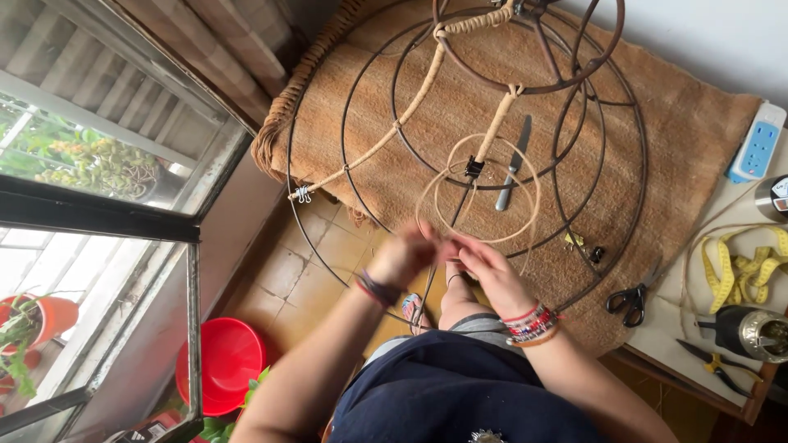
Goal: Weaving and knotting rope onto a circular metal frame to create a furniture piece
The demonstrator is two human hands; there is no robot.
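seen from above, a person's left hand (404,253) and right hand (484,267) meet over the near edge of a round wire frame (624,148) that lies on a woven mat (681,123), both pinched on a thin pale cane strand (443,184); the left hand is blurred, so its exact grip cannot be told beyond fingers closed at the strand. the strand loops loosely across the frame's middle rings and runs back to the hands. two spokes already look wrapped in cane: a long one (386,131) reaching to a small clip (302,194) at the outer ring, and a shorter one (497,127) ending at a black clip (474,168). by that measure the wrapping appears to be at an early stage, with the rings and remaining spokes bare metal. a knife (515,164) lies on the mat inside the frame, black scissors (630,299) sit at its right edge, and a yellow tape measure (739,275), pliers (718,365) and a power strip (759,148) rest on the side table (665,328). a red bucket (222,361) stands on the tiled floor (316,262) below.
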